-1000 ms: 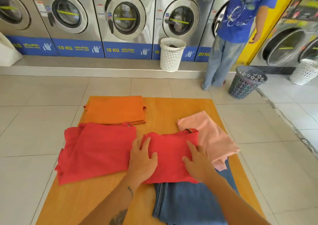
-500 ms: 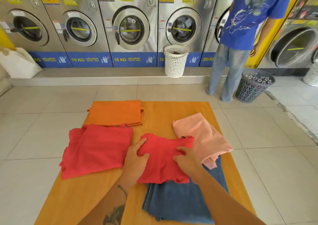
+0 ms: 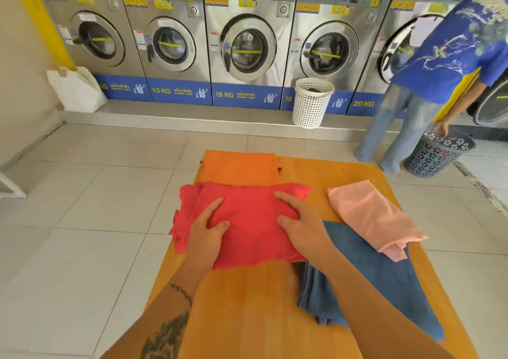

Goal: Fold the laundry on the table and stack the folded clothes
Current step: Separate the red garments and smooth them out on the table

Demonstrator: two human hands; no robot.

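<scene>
Red folded garment (image 3: 255,221) lies on the orange table (image 3: 247,303), stacked over another red piece (image 3: 184,221) whose edges stick out at its left. Both hands press flat on top with fingers spread, gripping nothing: the left hand (image 3: 207,228) on its left part, the right hand (image 3: 301,221) on its right part. An orange folded garment (image 3: 239,167) sits just beyond, its near edge touching the red stack. Blue jeans (image 3: 371,273) lie to the right, a folded pink garment (image 3: 371,215) overlapping their far edge.
</scene>
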